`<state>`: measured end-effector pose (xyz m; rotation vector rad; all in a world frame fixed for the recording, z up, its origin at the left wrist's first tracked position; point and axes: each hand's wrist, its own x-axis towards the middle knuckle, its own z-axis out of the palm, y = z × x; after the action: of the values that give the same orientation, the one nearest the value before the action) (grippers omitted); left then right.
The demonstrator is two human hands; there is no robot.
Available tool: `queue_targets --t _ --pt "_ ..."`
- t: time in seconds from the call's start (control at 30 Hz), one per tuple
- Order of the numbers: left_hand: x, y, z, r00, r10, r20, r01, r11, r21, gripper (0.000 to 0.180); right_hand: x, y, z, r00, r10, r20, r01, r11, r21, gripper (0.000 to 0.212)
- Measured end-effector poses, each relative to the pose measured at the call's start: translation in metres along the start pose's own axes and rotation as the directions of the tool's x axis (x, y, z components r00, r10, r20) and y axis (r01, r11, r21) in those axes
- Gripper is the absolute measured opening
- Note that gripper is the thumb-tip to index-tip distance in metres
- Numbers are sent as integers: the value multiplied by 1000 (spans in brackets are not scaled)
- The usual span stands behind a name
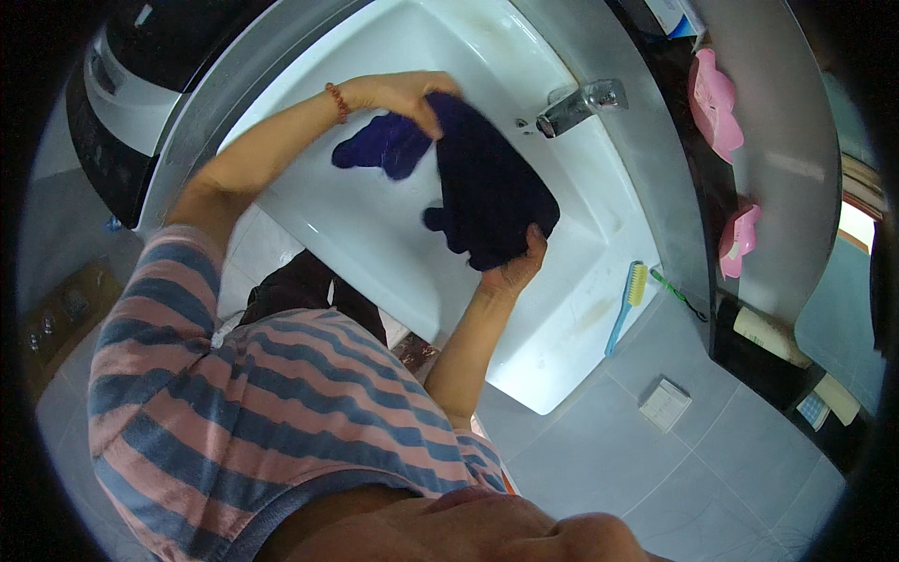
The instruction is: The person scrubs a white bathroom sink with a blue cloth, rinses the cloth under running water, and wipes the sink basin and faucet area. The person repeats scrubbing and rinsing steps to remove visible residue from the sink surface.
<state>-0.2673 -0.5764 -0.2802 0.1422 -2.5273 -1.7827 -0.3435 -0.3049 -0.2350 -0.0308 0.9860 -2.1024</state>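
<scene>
A dark navy cloth item (494, 187), perhaps a garment, is stretched between my hands above the white washbasin (375, 248). Its upper corner is pinched by my left hand (407, 94), thumb in front and fingers partly behind the fabric. My right hand (515, 269) grips the lower edge, with most fingers hidden by the cloth. A purple cloth piece (386, 145) lies in the basin below my left hand; whether it joins the navy item I cannot tell. A beaded bracelet (338, 103) circles my left wrist.
A chrome faucet (582, 108) juts over the basin's far right side. On its right rim lies a blue toothbrush (625, 307), with a green one (676, 292) beside it. Pink holders (717, 105) line a dark shelf. A small white box (666, 405) is on the grey tiles.
</scene>
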Motion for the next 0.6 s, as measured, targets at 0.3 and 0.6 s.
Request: queue_targets --t 0.3,0.6 --pt "4 94 156 958 42 -285 44 957 288 25 64 31 5 971 217 101 -227 968 110 60" --pt "46 87 157 826 -71 -560 136 988 76 31 87 49 -52 954 111 277 -197 932 305 38"
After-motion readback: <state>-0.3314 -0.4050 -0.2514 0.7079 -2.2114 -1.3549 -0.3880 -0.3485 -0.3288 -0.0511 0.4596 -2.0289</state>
